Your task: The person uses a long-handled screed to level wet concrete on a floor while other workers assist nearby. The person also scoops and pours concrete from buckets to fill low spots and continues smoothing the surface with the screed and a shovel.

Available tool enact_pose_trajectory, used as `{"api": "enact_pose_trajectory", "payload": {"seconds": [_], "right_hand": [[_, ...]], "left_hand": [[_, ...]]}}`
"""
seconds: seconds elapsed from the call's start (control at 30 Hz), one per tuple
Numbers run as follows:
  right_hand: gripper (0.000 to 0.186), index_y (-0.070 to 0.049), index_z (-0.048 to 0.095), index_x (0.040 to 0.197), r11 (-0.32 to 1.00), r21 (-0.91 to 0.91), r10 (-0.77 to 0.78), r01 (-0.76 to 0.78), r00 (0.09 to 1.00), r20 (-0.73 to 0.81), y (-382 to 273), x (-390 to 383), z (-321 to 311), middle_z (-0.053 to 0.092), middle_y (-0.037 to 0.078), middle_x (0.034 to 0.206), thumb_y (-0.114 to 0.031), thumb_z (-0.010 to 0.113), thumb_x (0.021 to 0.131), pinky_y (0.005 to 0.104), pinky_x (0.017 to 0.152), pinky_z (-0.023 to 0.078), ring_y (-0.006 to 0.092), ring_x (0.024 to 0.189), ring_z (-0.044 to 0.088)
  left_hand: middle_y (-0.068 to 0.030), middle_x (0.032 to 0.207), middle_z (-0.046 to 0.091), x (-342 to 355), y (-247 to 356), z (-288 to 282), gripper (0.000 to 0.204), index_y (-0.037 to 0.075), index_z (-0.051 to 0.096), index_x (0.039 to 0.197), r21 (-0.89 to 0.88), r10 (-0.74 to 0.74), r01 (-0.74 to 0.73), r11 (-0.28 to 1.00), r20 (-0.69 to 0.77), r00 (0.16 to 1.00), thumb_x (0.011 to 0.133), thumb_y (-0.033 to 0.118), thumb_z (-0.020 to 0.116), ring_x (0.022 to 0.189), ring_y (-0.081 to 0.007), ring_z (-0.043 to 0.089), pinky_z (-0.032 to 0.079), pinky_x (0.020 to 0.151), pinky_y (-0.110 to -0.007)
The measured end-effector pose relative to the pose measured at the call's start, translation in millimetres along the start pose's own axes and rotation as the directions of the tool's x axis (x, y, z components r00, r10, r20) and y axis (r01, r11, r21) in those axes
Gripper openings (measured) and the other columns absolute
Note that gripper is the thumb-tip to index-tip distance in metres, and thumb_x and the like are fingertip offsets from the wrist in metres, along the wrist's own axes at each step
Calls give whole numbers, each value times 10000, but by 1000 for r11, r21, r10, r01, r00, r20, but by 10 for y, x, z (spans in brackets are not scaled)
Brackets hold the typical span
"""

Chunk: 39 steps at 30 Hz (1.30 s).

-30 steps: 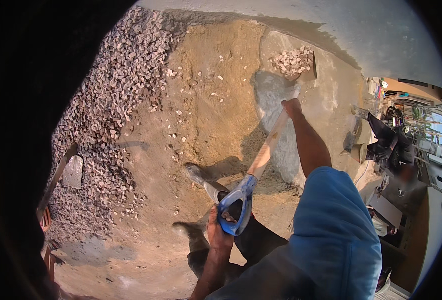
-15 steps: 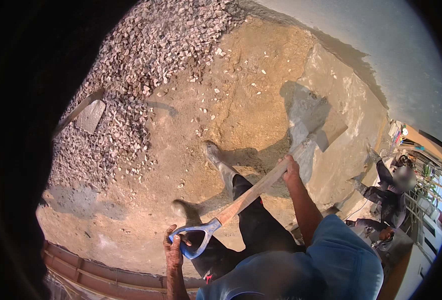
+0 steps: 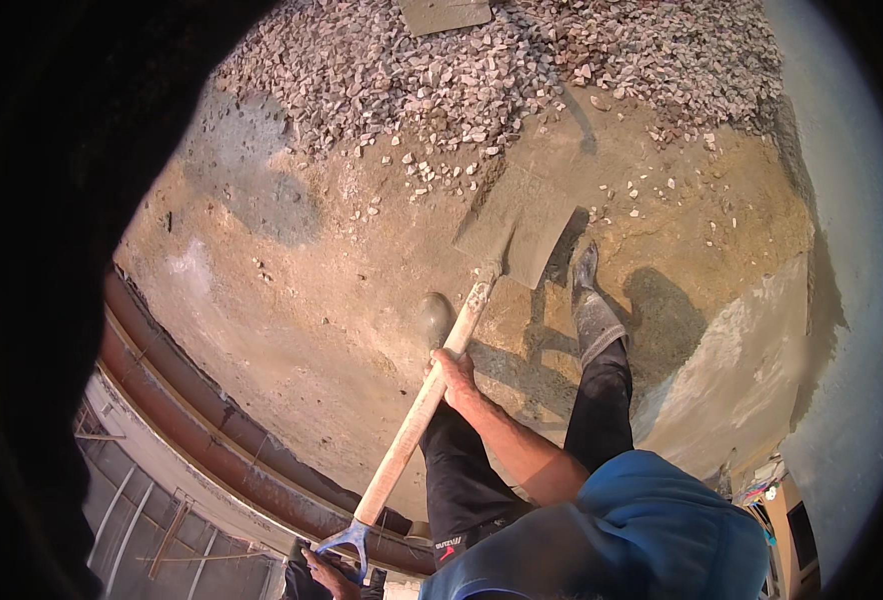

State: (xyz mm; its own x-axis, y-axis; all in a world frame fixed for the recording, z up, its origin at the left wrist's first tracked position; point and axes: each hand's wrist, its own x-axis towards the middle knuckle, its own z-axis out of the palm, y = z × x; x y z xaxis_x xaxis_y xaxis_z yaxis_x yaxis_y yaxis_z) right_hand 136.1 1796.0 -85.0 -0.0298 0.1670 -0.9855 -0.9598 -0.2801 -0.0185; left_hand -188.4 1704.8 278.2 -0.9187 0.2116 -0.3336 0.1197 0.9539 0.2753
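I hold a shovel [image 3: 412, 430] slantwise in front of me, its wooden shaft running from lower left up to the middle. My right hand [image 3: 455, 375] is closed around the shaft about halfway along. Low at the picture's edge, my left hand [image 3: 330, 577] grips the blue D-shaped handle [image 3: 350, 541], though part of this hand is cut off. The wide grey blade [image 3: 517, 225] points toward a heap of gravel [image 3: 462, 90] and lies over bare, sandy ground. No load shows on the blade.
Another shovel blade [image 3: 447, 14] lies on the gravel at the top edge. My boots [image 3: 594, 310] stand on either side of the shaft. Reddish-brown beams [image 3: 232, 430] edge the ground at left, with a lower level beyond. A grey wall [image 3: 842, 250] rises at right.
I have turned left, so the gravel now lies ahead. The shovel blade has swung from the pale patch by the wall toward the gravel. Both hands keep hold of the shovel.
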Motion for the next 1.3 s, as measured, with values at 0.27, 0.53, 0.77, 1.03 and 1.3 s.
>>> {"api": "enact_pose_trajectory", "payload": {"seconds": [0.27, 0.53, 0.77, 1.03, 1.3], "right_hand": [[321, -16, 470, 1018, 958, -259, 130, -124, 991, 8, 1224, 480, 461, 573, 101, 762, -118, 698, 817, 392, 467, 534, 222, 543, 607], [258, -7, 478, 922, 948, -294, 120, -123, 992, -27, 638, 681, 189, 526, 90, 706, -105, 672, 782, 366, 446, 493, 202, 501, 558], [196, -45, 478, 891, 966, -237, 112, -102, 993, 30, 481, 774, 120, 516, 65, 713, -98, 651, 817, 375, 464, 495, 189, 525, 553], [255, 1, 485, 874, 936, -308, -150, 172, 984, 94, -1341, 2023, 1030, 504, 92, 710, -81, 693, 750, 412, 455, 480, 212, 509, 536], [357, 11, 505, 1031, 892, -397, -185, 216, 976, 115, -2208, 3182, 1243, 569, 126, 817, -93, 710, 758, 473, 639, 558, 296, 671, 626]], "left_hand": [[-87, 1229, 323, 227, -380, -116, 800, 113, 166, 1314, -65, -327, 325, 943, -20, 945, 830, 527, 650, 1098, -229, 313, 354, 882, -517], [-46, 926, 344, -21, -620, 711, 573, 121, 275, 1055, -108, -430, 425, 899, -35, 902, 867, 556, 599, 796, -183, 326, 327, 655, -415], [-10, 662, 362, -69, -699, 870, 493, 128, 371, 828, -160, -433, 416, 895, -95, 896, 900, 580, 554, 532, -142, 337, 304, 456, -326], [6, 548, 324, -340, 6, 2616, 519, 143, 385, 715, -344, -383, 384, 857, 72, 921, 928, 599, 512, 409, -124, 350, 319, 371, -266], [-2, 559, 382, 415, -308, 4360, 505, 132, 395, 713, -464, -132, 253, 849, 277, 952, 953, 566, 494, 431, -130, 384, 344, 410, -280]]}}
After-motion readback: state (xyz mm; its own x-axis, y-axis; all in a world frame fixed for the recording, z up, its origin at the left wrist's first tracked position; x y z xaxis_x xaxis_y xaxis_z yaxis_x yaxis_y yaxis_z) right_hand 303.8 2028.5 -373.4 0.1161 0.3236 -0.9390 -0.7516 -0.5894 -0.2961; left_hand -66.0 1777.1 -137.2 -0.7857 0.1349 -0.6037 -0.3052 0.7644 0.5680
